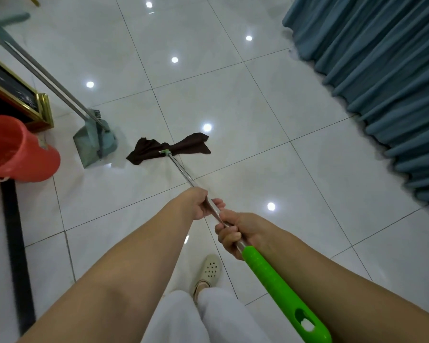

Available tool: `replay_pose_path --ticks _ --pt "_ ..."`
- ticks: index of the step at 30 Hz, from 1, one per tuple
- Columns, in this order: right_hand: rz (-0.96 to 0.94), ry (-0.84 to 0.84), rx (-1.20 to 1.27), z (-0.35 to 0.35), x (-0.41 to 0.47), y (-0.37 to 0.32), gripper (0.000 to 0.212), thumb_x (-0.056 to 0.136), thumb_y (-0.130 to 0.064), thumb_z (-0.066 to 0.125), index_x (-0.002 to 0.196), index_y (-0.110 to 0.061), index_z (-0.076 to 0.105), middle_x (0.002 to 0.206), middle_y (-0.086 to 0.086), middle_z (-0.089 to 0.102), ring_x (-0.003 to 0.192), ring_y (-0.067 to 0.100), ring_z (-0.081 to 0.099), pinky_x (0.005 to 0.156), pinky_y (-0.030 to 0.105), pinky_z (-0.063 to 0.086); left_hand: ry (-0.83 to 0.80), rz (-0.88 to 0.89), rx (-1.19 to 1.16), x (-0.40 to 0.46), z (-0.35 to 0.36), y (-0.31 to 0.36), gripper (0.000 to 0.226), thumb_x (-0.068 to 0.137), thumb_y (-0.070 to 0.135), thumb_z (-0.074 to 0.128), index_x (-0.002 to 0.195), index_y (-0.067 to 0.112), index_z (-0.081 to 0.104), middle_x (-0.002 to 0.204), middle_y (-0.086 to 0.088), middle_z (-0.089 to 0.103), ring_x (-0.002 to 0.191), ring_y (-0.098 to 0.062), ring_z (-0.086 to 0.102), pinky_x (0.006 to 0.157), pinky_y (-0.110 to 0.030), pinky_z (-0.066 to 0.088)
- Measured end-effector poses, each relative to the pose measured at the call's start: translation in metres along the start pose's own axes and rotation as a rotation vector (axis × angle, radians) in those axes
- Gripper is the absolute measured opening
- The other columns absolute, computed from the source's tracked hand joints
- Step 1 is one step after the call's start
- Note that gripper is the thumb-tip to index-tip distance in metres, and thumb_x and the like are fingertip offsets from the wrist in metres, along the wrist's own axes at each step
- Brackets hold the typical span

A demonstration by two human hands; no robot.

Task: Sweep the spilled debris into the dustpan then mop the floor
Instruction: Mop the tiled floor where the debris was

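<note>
A mop with a silver shaft (181, 170) and a bright green grip (278, 285) reaches out over the white tiled floor (258, 107). Its dark brown cloth head (149, 149) lies flat on the tiles in the middle of the view. My left hand (198, 204) grips the shaft further down, and my right hand (235, 233) grips it just above the green grip. To the left of the cloth, a grey-green dustpan (89, 144) stands on the floor with a broom (97, 115) resting in it, their long handles leaning up to the left.
A red bucket (18, 149) sits at the left edge beside a dark, gold-framed cabinet (18, 95). Blue curtains (382, 70) hang along the right side. A black strip (15, 243) runs along the floor on the left. My shoe (208, 271) is below the hands.
</note>
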State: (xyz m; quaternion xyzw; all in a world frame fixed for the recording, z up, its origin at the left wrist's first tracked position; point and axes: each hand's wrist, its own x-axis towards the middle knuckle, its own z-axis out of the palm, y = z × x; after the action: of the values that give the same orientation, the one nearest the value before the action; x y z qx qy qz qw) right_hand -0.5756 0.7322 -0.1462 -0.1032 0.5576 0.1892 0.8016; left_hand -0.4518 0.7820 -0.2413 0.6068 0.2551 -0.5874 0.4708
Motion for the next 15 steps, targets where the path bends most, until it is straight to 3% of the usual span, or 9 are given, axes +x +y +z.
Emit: replay_pose_path --ticks 4,10,15 --pt "-0.007 -0.013 -0.009 0.003 -0.002 0.024 0.011 0.094 -0.012 0.051 0.084 -0.015 0.054 0.058 0.004 0.043 0.029 0.005 0.032 0.026 0.010 0.028 0.005 0.015 -0.057 -0.014 -0.012 -0.015 0.015 0.103 0.013 0.030 0.115 0.006 0.036 0.076 -0.019 0.060 0.061 -0.027 0.063 0.039 -0.031 0.055" --pt "-0.030 0.012 0.000 0.007 -0.008 0.095 0.016 0.094 -0.008 0.047 0.079 -0.013 0.047 0.055 0.004 0.041 0.027 0.006 0.032 0.026 0.010 0.028 -0.021 0.046 -0.019 -0.050 -0.044 -0.064 0.027 0.103 0.012 0.029 0.128 0.003 0.032 0.075 -0.024 0.061 0.061 -0.029 0.063 0.040 -0.032 0.056" --pt "-0.078 0.055 0.028 -0.005 -0.021 0.176 0.016 0.093 -0.003 0.045 0.093 -0.017 0.052 0.061 0.004 0.040 0.028 0.006 0.032 0.027 0.010 0.029 -0.060 0.073 0.073 -0.084 -0.074 -0.133 0.040 0.103 0.013 0.029 0.141 0.000 0.022 0.075 -0.025 0.062 0.063 -0.030 0.063 0.072 -0.038 0.053"
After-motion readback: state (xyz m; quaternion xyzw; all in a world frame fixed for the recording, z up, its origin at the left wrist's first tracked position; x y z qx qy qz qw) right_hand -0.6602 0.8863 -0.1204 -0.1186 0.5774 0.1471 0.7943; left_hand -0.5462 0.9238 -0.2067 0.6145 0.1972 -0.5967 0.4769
